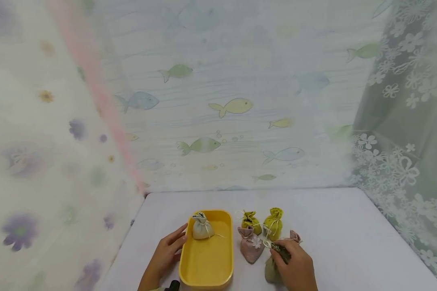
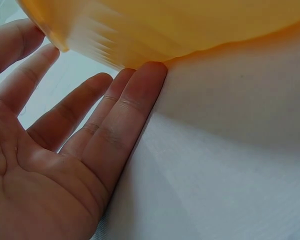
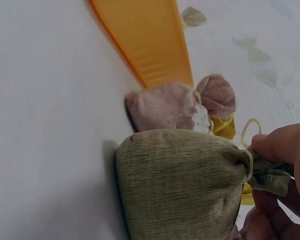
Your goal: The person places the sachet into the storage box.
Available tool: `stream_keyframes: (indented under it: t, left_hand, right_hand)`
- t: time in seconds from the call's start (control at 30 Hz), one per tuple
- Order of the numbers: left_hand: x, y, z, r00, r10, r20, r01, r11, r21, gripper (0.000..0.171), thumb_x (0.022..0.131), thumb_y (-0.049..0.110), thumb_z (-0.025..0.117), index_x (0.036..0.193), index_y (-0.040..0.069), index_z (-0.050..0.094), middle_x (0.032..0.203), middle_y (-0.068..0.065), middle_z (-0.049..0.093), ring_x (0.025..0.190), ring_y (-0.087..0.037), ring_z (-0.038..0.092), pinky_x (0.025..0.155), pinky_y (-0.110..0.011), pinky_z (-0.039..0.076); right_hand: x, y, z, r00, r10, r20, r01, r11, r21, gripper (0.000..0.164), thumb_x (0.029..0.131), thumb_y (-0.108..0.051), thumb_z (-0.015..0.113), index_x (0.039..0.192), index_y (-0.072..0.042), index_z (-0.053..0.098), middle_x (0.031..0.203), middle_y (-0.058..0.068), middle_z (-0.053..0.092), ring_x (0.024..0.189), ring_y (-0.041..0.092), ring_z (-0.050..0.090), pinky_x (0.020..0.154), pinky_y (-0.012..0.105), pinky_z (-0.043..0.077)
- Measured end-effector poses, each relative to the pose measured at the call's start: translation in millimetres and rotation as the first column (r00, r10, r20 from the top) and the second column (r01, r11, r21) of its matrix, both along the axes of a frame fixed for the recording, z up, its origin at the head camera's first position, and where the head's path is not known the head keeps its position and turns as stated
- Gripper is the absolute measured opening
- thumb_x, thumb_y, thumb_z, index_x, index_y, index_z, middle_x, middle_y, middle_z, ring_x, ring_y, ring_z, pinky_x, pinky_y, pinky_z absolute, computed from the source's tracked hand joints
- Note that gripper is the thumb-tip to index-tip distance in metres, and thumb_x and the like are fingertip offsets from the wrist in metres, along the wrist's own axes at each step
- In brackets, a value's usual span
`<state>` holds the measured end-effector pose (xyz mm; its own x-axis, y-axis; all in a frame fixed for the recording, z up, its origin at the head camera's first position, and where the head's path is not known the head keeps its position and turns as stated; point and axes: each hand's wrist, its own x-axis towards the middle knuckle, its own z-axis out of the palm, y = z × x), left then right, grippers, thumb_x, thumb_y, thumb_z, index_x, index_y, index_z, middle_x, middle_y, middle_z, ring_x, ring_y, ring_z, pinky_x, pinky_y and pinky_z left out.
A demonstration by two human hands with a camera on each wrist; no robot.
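Note:
My right hand [image 1: 295, 264] pinches the tied neck of an olive-green drawstring pouch [image 3: 182, 182], just below its gathered top. A pale cord loops beside the thumb in the right wrist view. The fingers of my left hand [image 1: 167, 252] are extended and touch the left side of a yellow tray [image 1: 205, 266]. From the left wrist view, the fingertips [image 2: 152, 75] lie low against the tray's wall. Inside the tray, near its far left corner, sits a light grey pouch [image 1: 202, 228] with a white cord.
Right of the tray stand a pink pouch [image 1: 251, 248] with a white flower and two mustard-yellow pouches [image 1: 250, 221]. Another pink pouch [image 1: 295, 235] is mostly hidden behind my right hand. Patterned curtains [image 1: 236, 81] enclose the white table [image 1: 335, 226] at the back and sides.

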<state>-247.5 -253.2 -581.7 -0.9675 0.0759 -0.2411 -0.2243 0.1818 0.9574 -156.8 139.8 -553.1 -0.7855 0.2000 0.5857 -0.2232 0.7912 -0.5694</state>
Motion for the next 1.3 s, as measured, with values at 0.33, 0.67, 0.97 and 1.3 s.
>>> stream_keyframes:
  t: [0.33,0.67,0.97,1.3]
  left_hand:
    - [-1.5,1,0.3,1.0,-0.005,0.015,0.005,1.0,0.004,0.066,0.095,0.053,0.07,0.154,0.031,0.05,0.158,-0.022,0.046,0.121,-0.029,0.069,0.089,-0.039,0.063]
    - [-0.3,-2,-2.8,1.0,-0.029,-0.005,0.029,1.0,0.006,0.069,0.094,0.051,0.072,0.155,0.029,0.05,0.158,-0.02,0.047,0.132,-0.033,0.062,0.091,-0.043,0.062]
    - [-0.5,-4,-2.6,0.999,-0.037,-0.009,0.037,0.999,0.021,0.07,0.092,0.049,0.075,0.155,0.028,0.05,0.158,-0.019,0.048,0.136,-0.032,0.059,0.093,-0.044,0.062]
    - [0.3,-4,-1.5,0.999,-0.036,-0.006,0.036,0.999,0.031,0.07,0.093,0.046,0.075,0.155,0.026,0.05,0.158,-0.02,0.047,0.136,-0.033,0.058,0.094,-0.043,0.061]
  right_hand:
    - [-2.2,-1,7.4,0.997,0.054,-0.064,-0.053,0.998,0.014,0.03,0.07,-0.015,0.096,0.091,-0.023,0.077,0.086,-0.016,0.07,0.078,-0.001,0.064,0.065,0.015,0.053]
    - [-3.8,-10,21.6,0.99,0.107,-0.093,-0.108,0.994,-0.008,0.03,0.07,-0.014,0.096,0.089,-0.023,0.075,0.082,-0.017,0.067,0.07,-0.006,0.058,0.06,0.013,0.051]
    - [-5.7,-22,36.4,0.983,0.174,-0.062,-0.18,0.979,-0.091,0.028,0.073,-0.017,0.095,0.09,-0.025,0.074,0.084,-0.019,0.064,0.071,-0.006,0.06,0.06,0.014,0.055]
    - [-12.7,-34,52.6,0.972,0.208,-0.106,-0.217,0.973,-0.079,0.028,0.072,-0.017,0.096,0.09,-0.023,0.074,0.083,-0.017,0.066,0.07,-0.006,0.06,0.06,0.016,0.056]
